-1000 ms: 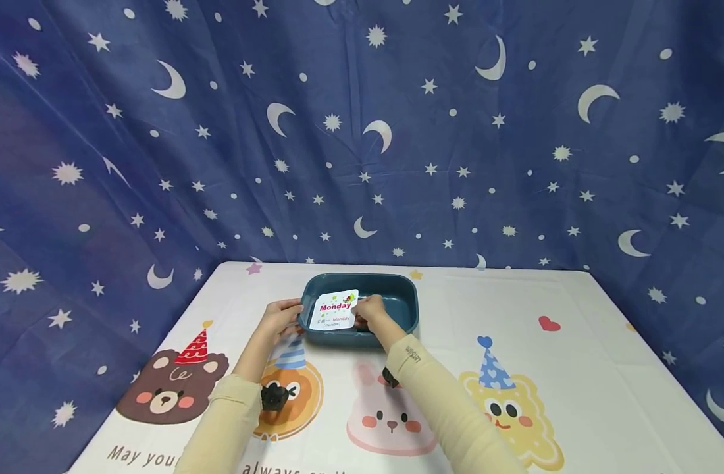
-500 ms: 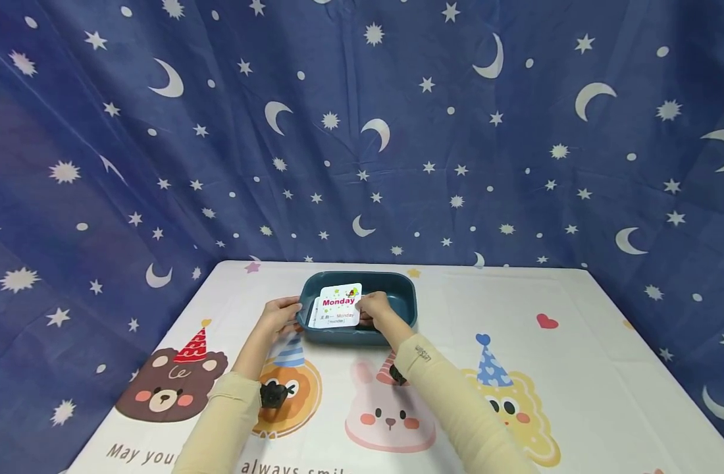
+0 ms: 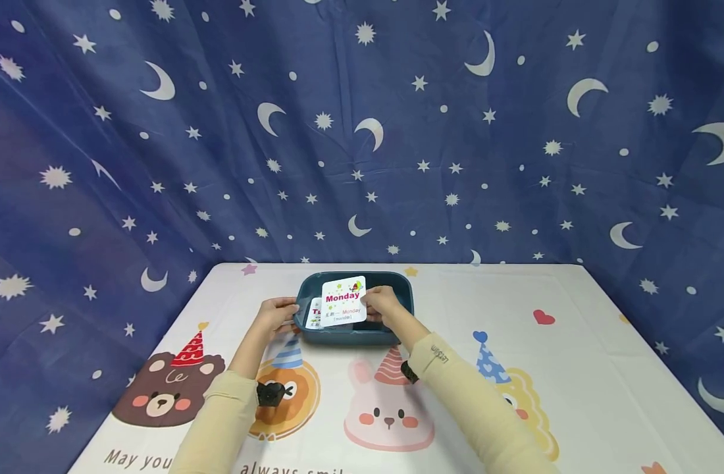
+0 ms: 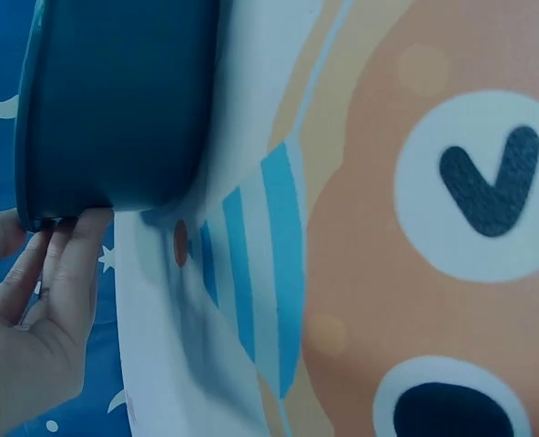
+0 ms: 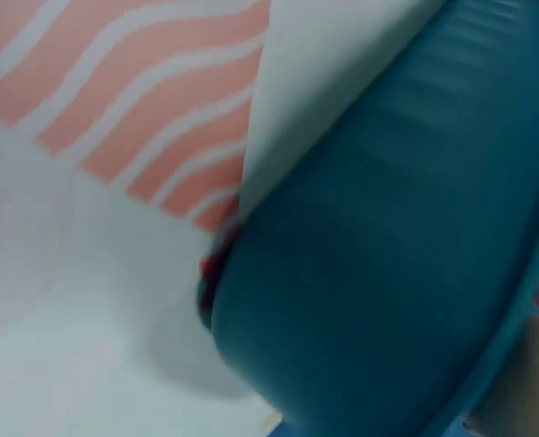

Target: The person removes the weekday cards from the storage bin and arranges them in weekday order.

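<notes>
The Monday card hides much of another card.

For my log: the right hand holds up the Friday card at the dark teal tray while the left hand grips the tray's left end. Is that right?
Not quite: the card in the right hand reads Monday, as the head view shows. The left hand does grip the tray's left end.

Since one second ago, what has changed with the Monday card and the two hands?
The right hand, holding the Monday card, has lifted it up and rightward, uncovering more of a second card in the dark blue tray. The left hand still holds the tray's left end, and the tray stayed in place.
</notes>
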The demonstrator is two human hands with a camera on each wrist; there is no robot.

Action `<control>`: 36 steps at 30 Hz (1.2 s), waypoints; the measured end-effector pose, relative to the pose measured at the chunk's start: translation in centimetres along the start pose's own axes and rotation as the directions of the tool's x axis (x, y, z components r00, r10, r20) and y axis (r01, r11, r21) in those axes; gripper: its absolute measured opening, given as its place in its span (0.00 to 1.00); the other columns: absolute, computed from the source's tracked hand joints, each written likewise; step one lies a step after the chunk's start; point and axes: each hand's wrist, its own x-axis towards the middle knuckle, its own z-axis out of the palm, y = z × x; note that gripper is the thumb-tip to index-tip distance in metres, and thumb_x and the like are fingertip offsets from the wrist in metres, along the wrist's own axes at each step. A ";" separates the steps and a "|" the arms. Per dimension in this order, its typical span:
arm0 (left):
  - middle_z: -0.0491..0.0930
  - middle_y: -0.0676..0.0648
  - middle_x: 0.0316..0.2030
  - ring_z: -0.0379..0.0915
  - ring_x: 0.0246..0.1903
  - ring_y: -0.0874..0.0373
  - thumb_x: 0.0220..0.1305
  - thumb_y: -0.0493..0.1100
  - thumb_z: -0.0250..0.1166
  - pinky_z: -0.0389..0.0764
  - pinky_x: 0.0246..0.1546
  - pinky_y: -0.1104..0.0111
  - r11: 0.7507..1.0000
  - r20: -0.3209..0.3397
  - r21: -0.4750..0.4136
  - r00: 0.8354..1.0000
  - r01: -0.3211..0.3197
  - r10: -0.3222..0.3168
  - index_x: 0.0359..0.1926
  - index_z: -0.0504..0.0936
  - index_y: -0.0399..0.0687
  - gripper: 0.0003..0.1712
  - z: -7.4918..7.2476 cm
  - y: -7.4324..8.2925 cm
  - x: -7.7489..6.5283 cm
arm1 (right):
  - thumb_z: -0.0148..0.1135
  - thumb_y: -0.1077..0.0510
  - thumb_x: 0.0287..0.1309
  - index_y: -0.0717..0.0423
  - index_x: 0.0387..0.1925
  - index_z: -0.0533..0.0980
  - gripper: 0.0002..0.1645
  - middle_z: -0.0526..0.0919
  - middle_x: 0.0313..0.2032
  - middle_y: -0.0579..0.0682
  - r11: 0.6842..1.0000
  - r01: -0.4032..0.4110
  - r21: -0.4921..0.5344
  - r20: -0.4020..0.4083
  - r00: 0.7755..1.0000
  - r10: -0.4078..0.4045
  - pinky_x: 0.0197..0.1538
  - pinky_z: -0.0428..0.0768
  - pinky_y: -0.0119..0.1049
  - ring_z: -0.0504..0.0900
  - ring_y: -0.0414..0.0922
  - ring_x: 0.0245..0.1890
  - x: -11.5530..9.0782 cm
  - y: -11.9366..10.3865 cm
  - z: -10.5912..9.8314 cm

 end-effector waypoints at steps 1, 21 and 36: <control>0.69 0.31 0.54 0.75 0.44 0.50 0.69 0.35 0.52 0.84 0.40 0.67 1.000 -0.004 0.003 1.000 0.004 -0.004 0.63 0.65 0.30 0.23 0.0 0.0 0.0 | 0.54 0.68 0.59 0.69 0.49 0.72 0.16 0.76 0.24 0.49 1.000 0.005 -0.008 -0.001 1.000 -0.005 0.22 0.77 0.24 0.72 0.37 0.19 -0.1 -0.1 -0.2; 0.68 0.29 0.57 0.75 0.48 0.48 0.69 0.35 0.51 0.83 0.45 0.63 1.000 -0.012 0.004 1.000 -0.024 0.024 0.63 0.65 0.29 0.24 0.0 -0.4 0.0 | 0.52 0.67 0.61 0.65 0.54 0.72 0.19 0.79 0.43 0.57 0.998 0.063 -0.006 0.038 0.997 -0.063 0.29 0.79 0.29 0.75 0.41 0.28 -2.4 -1.8 -3.9; 0.70 0.31 0.56 0.75 0.48 0.47 0.69 0.36 0.52 0.84 0.41 0.67 1.000 -0.032 -0.002 0.999 -0.009 0.009 0.63 0.66 0.31 0.23 0.3 -0.4 0.0 | 0.51 0.70 0.57 0.68 0.61 0.65 0.27 0.75 0.49 0.59 0.992 0.112 0.053 0.061 0.991 -0.115 0.35 0.80 0.31 0.73 0.41 0.32 -4.8 -1.5 -6.8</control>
